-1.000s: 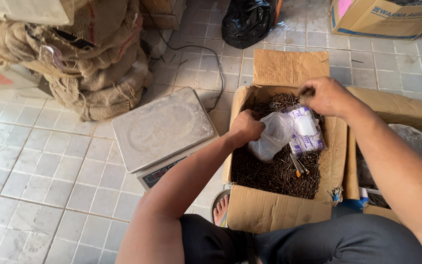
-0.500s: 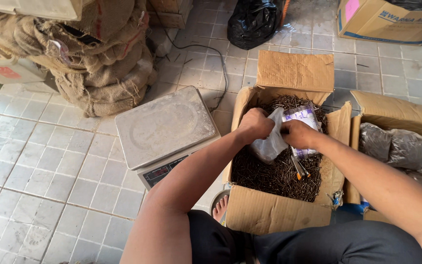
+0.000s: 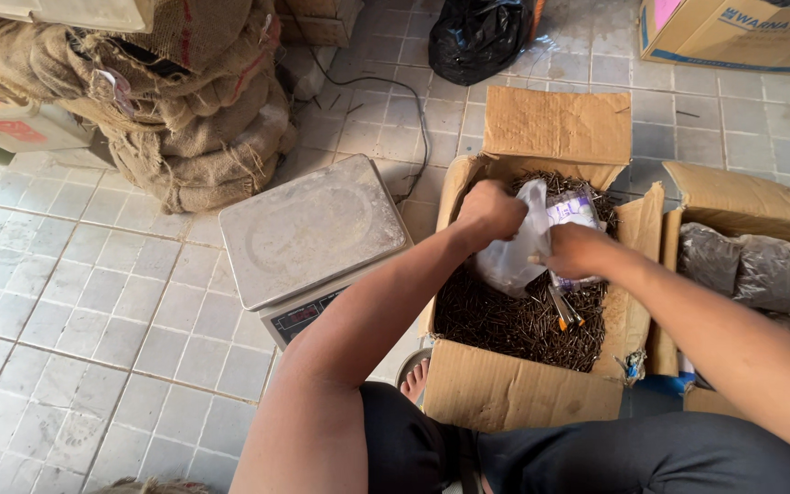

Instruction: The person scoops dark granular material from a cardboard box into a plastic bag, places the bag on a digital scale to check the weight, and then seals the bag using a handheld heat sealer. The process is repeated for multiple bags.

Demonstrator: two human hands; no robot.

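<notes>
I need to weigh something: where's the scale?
In the head view, the scale sits on the tiled floor left of the open cardboard box of nails, beside the left forearm.

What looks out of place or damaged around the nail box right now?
Only wear: the cardboard box of dark nails has a torn, ragged right wall, and its flaps splay open. A few loose nails lie on the floor tiles behind it. Both hands hold a clear plastic bag; nothing looks freshly spilled.
</notes>
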